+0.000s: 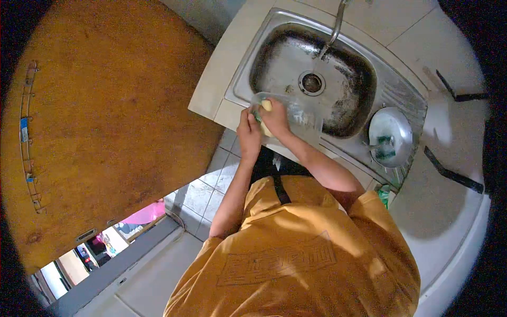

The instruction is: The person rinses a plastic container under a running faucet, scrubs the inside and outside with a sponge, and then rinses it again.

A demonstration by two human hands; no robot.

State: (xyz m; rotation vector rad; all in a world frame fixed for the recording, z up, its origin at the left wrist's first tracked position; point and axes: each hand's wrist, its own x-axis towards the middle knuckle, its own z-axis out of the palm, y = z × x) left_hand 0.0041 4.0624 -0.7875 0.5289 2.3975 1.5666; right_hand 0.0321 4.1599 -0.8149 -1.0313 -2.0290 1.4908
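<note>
A clear plastic container (307,120) is tilted over the near left rim of the sink (338,100). My left hand (247,130) is closed on its left end, with the fingers at the edge. My right hand (275,118) reaches to the container's inner side, fingers wrapped round a pale yellow sponge (266,105). Part of the sponge is hidden behind that hand. A bit of green shows between the two hands, too small to make out.
A curved metal faucet (338,29) reaches over the sink and its drain (311,83). On the drainboard at the right sits a round metal bowl (393,127) with something dark green in it. A brown wooden door (111,105) with a hook rack stands at the left.
</note>
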